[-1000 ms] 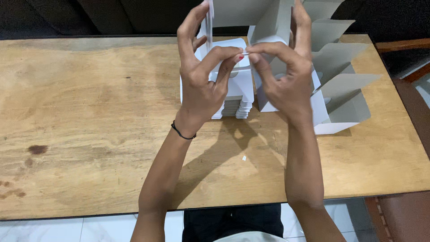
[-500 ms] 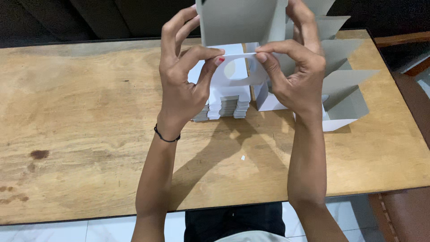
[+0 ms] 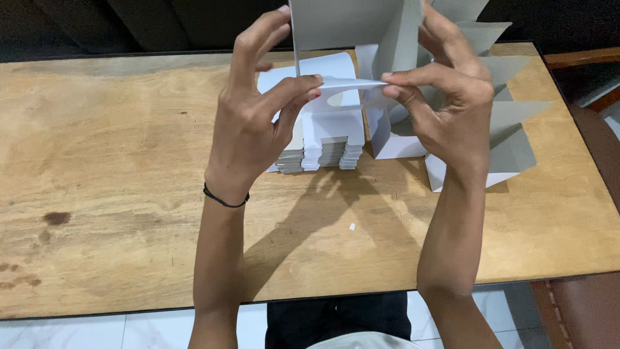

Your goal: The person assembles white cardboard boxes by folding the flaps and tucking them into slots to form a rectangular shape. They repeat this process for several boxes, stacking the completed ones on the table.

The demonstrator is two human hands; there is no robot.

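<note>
We hold a grey cardboard box blank (image 3: 352, 26) up in the air above the far part of the wooden tabletop (image 3: 116, 161). Our left hand (image 3: 255, 129) has its grip closed on one white flap (image 3: 345, 84) of it, thumb against fingers, and our right hand (image 3: 445, 97) pinches the same flap from the right side. Under the hands, a stack of flat white blanks (image 3: 323, 145) lies on the tabletop. To the right of it, folded grey boxes (image 3: 510, 136) stand close together, near the far right corner.

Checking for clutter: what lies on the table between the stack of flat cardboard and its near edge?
Only a tiny white scrap on bare wooden table, in the head view.
</note>
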